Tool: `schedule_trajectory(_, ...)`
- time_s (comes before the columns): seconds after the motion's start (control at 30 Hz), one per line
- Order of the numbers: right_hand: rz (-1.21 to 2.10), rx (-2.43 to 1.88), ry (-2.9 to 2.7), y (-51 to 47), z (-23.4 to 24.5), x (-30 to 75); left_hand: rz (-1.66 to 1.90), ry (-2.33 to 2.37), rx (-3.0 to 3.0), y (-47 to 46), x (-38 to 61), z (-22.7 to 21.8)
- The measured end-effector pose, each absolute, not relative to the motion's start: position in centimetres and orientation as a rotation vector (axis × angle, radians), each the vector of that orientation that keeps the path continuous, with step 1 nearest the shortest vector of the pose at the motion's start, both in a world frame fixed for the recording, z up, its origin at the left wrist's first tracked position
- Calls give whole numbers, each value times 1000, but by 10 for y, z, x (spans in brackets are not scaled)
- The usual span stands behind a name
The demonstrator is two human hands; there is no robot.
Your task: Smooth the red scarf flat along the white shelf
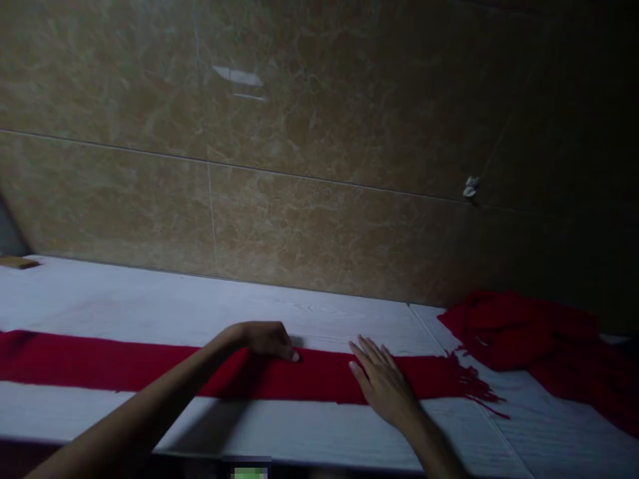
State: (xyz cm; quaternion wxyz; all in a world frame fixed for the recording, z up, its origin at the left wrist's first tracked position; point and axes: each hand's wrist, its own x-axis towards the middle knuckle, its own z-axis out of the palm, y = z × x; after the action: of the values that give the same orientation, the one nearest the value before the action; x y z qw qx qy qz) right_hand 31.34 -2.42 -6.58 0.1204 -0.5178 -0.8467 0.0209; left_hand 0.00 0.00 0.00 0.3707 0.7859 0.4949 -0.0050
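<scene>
A long red scarf lies flat across the white table, its fringed end pointing right. My left hand rests on the scarf's far edge near the middle, fingers curled down onto the cloth. My right hand lies flat on the scarf a little to the right, fingers spread and palm down. Neither hand lifts the cloth.
A pile of crumpled red cloth sits at the table's right end. A brown marbled tile wall rises right behind the table. A small wooden piece lies at the far left. The scene is dim.
</scene>
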Motion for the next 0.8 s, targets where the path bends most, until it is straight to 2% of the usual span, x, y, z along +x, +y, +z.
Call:
schedule_trajectory(0.37, 58, -1502, -2458, -30, -59, 313, -235, 1198, 1677, 5, -47, -1)
schedule_trajectory(0.67, 127, -1480, -2428, -32, -56, 314, -186, 1165, 1543, -12, -73, 1)
schedule_trajectory(0.8, 156, -1452, -2395, -31, -60, 315, -14, 1266, 1524, -16, -81, 6)
